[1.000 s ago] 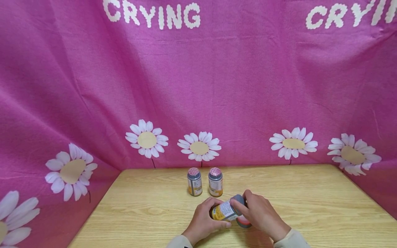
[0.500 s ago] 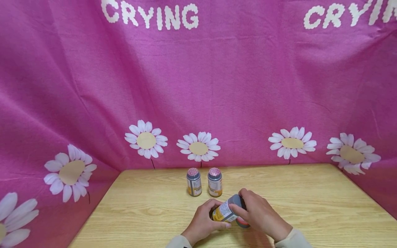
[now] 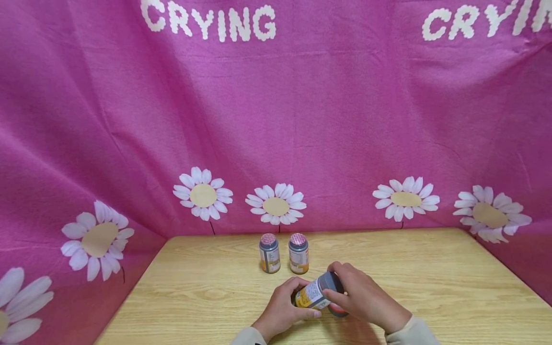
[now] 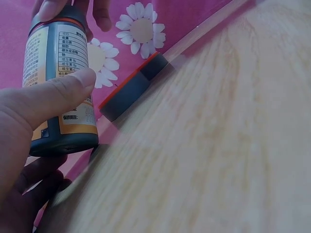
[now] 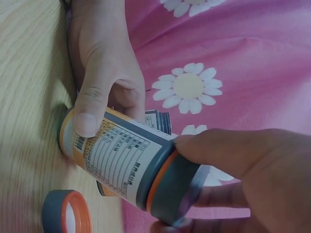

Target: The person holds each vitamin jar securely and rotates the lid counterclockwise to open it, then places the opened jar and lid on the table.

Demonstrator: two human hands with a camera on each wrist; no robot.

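My left hand [image 3: 282, 306] grips a dark grey supplement bottle [image 3: 311, 294] around its white-and-yellow label, the thumb across the near side. The bottle is tilted, its top pointing up to the right. At that top, my right hand [image 3: 364, 294] holds the dark screw cap [image 5: 172, 187] between thumb and fingers; an orange ring shows at its lower edge. Partly under the right hand, a loose cap [image 3: 338, 310] with an orange-red rim lies on the table. In the left wrist view a second loose cap [image 4: 155, 65] shows behind the nearer one [image 4: 127, 97].
Two similar bottles without caps, a left one [image 3: 270, 256] and a right one [image 3: 299, 256], stand upright farther back, with pink seals over their mouths. The wooden table [image 3: 194, 287] is bordered by a pink cloth [image 3: 336, 134] printed with daisies.
The right hand's fingers and thumb have shifted around the cap, and its wrist has moved slightly right. The left hand's hold on the bottle stays nearly the same.
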